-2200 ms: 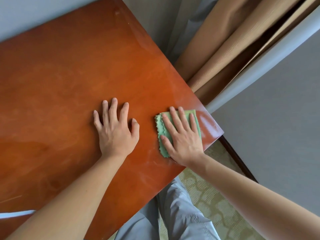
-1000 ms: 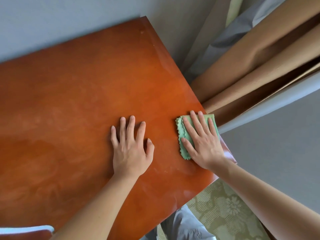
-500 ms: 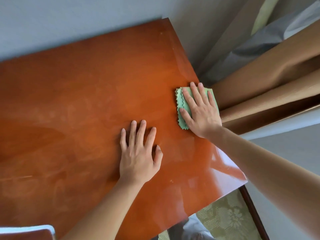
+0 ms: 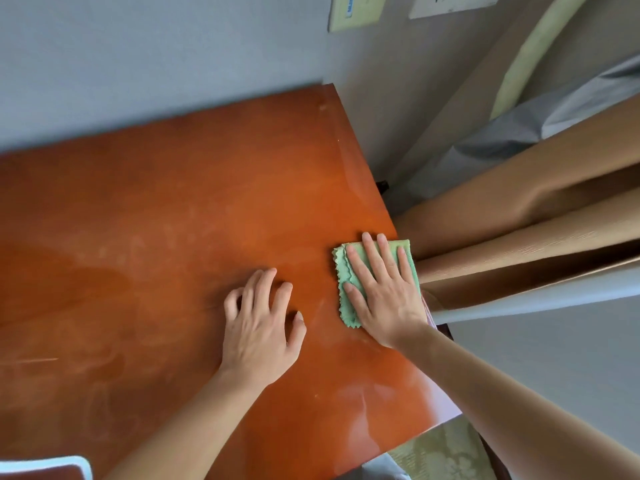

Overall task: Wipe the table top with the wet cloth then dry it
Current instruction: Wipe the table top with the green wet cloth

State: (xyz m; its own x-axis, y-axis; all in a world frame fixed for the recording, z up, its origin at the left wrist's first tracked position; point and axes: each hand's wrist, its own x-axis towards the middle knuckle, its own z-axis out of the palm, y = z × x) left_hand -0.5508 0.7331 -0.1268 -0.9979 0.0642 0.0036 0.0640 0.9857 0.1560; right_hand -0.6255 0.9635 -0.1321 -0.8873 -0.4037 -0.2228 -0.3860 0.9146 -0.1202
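A folded green cloth (image 4: pixel 375 271) with zigzag-cut edges lies flat on the glossy reddish-brown table top (image 4: pixel 166 237), right at the table's right-hand edge and about halfway along it. The right hand (image 4: pixel 382 292) lies palm-down on the cloth, fingers straight and slightly spread, pressing it against the wood rather than gripping it. The left hand (image 4: pixel 261 323) rests on the table top just beside the cloth, toward the table's middle, its fingers bent so the tips touch the surface; it holds nothing. Faint cloudy smears show across the table top. Beyond the table's right edge hang tan curtain folds (image 4: pixel 519 216); a grey wall (image 4: pixel 156 57) runs behind the table's far edge
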